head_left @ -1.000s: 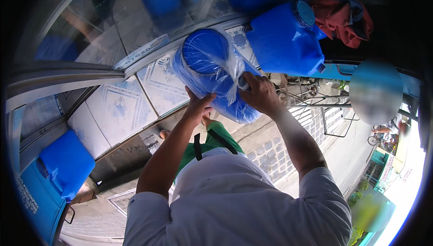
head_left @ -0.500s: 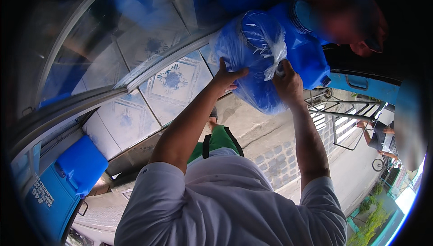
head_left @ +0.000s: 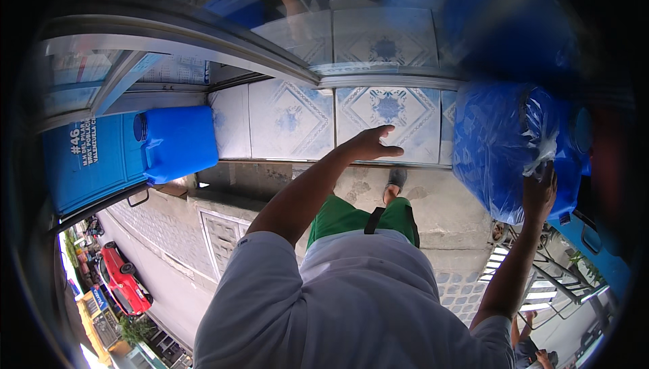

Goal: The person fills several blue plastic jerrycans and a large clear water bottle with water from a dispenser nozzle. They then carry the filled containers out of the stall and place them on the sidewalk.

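A large blue water container (head_left: 483, 146) in a clear plastic bag stands at the right end of the tiled ledge. My right hand (head_left: 539, 193) is closed on the twisted neck of that plastic bag (head_left: 542, 142), with the fingers partly hidden. My left hand (head_left: 378, 144) hovers over the tiles, thumb and fingers apart, holding nothing. Beyond the bagged container, another blue container (head_left: 573, 183) shows in part at the right.
White and blue patterned tiles (head_left: 287, 119) cover the ledge below a glass panel with a metal frame (head_left: 385, 80). At the left a blue container (head_left: 182, 142) sits beside a blue door panel (head_left: 101, 166). A dark metal frame (head_left: 561, 274) stands at lower right.
My left hand has let go of the bagged container and moved away from it. The view has swung left, bringing the left container and a red car into fuller view. My right hand keeps hold.
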`<action>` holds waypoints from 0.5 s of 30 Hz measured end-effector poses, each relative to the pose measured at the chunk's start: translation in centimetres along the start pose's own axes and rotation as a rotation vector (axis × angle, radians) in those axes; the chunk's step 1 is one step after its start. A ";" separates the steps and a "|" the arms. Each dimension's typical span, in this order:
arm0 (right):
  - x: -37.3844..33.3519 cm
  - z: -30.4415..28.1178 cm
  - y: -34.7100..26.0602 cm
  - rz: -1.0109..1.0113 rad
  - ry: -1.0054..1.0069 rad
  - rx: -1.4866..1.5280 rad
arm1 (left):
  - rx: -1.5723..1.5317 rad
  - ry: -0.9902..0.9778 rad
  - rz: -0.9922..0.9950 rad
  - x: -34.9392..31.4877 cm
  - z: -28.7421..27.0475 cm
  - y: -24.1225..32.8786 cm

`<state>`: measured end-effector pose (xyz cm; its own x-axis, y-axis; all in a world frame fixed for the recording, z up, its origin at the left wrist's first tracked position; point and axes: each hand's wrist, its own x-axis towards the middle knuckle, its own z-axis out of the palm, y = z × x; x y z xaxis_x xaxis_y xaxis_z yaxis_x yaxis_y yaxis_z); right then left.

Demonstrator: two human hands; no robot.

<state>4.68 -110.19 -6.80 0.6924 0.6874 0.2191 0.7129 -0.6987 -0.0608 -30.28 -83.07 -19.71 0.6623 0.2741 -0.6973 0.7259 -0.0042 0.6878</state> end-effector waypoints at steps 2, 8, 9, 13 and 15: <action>0.7 -1.6 -3.0 -0.049 0.219 -0.086 | 0.065 0.230 -0.088 -5.4 -6.6 -7.6; 1.5 -4.4 -23.1 -0.346 0.082 0.569 | 0.078 1.060 -0.161 -19.9 -29.8 -20.0; 1.4 -4.4 -27.7 -0.425 -0.008 0.637 | 0.148 1.132 -0.099 -21.5 -33.1 -20.2; 2.1 -5.1 -46.7 -0.713 -0.007 0.930 | 0.358 1.251 -0.035 -24.5 -45.0 -18.5; 2.6 -6.2 -54.3 -0.696 0.146 0.923 | 0.527 1.160 -0.032 -24.5 -50.3 -17.5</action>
<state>-32.88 -71.70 3.08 0.1430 0.7942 0.5906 0.7855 0.2720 -0.5559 -68.53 -41.30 -4.50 0.2862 0.9565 0.0559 0.9006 -0.2885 0.3250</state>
